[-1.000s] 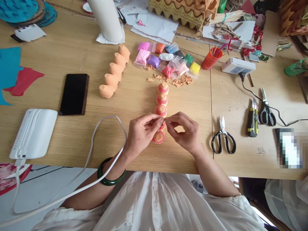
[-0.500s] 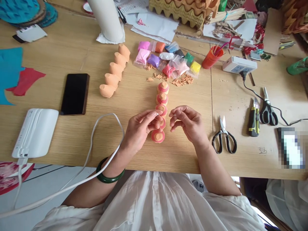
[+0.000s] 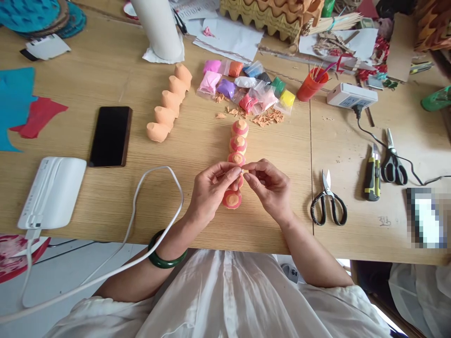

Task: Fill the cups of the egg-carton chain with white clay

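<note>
Over a row of orange egg-carton cups with pink bands (image 3: pixel 239 142), my two hands meet at the fingertips. My left hand (image 3: pixel 213 190) is closed in a pinch on a tiny white piece (image 3: pixel 242 172); its material is too small to make out. The thumb and forefinger of my right hand (image 3: pixel 269 188) close on the same piece from the other side. Part of the row is hidden beneath my fingers. A second row of plain orange egg-carton cups (image 3: pixel 171 104) lies farther left.
Bags of coloured clay (image 3: pixel 246 87) and orange scraps (image 3: pixel 269 118) lie beyond the row. Scissors (image 3: pixel 327 199) and a utility knife (image 3: pixel 372 173) are to the right. A phone (image 3: pixel 111 136) and a white power bank (image 3: pixel 52 192) lie left; its cable (image 3: pixel 141 180) loops over my left forearm.
My right hand has moved left and its fingers have closed on the white piece at my left fingertips. My left hand has shifted slightly right.
</note>
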### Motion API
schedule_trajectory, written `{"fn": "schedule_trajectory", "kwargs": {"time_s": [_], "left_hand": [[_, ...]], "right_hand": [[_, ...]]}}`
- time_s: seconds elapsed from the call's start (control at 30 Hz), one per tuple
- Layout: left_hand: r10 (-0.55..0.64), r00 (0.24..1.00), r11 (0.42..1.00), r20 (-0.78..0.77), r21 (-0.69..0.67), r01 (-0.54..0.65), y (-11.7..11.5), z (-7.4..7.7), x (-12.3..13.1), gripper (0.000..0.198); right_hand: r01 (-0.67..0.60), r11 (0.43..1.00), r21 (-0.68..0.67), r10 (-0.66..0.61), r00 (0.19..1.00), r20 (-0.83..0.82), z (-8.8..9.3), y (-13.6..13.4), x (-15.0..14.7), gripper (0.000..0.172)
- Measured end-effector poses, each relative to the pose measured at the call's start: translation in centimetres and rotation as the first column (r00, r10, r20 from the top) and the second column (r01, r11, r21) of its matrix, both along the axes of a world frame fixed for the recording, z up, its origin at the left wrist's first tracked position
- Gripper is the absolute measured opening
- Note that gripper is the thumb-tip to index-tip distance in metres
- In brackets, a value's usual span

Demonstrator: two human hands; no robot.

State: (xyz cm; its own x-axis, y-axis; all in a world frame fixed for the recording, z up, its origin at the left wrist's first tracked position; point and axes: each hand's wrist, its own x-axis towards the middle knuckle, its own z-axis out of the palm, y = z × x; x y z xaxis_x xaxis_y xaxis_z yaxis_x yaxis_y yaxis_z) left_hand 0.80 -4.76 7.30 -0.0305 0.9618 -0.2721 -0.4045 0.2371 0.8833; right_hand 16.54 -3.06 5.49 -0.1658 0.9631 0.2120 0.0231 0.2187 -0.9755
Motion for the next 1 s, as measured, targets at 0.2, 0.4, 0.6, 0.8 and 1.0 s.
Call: {"fn": "schedule_trajectory", "kwargs": {"time_s": [0.2,0.4,0.6,0.8,1.0], "left_hand": [[-0.016,0.999,0.996,0.044,-0.090,0.020,-0.22,-0.12,0.07,0.041],[-0.038,0.993,0.990,0.110,-0.132,0.052,-0.30,0.11,0.08,0.037],[-0.042,0.988,0.994,0.151,-0.096,0.057,0.13,0.21,0.04,0.039],[-0.120,0.964,0.972,0.237,-0.169,0.162,0.30,0.47,-0.46,0.047],[-0.068,0.997,0.997,0.035,-0.027,0.069,-0.26,0.15,-0.66,0.043]], "right_hand": [[0.093,0.994,0.061,-0.095,0.994,0.045,-0.16,-0.30,-0.12,0.024],[0.117,0.970,0.213,-0.146,0.981,0.126,-0.17,-0.41,0.09,0.012],[0.036,0.933,0.357,-0.107,0.977,0.183,-0.46,-0.19,0.17,0.014],[0.002,0.935,0.354,-0.065,0.984,0.165,-0.48,-0.30,0.10,0.013],[0.063,0.984,0.166,-0.070,0.997,0.037,-0.16,-0.48,-0.10,0.014]]}}
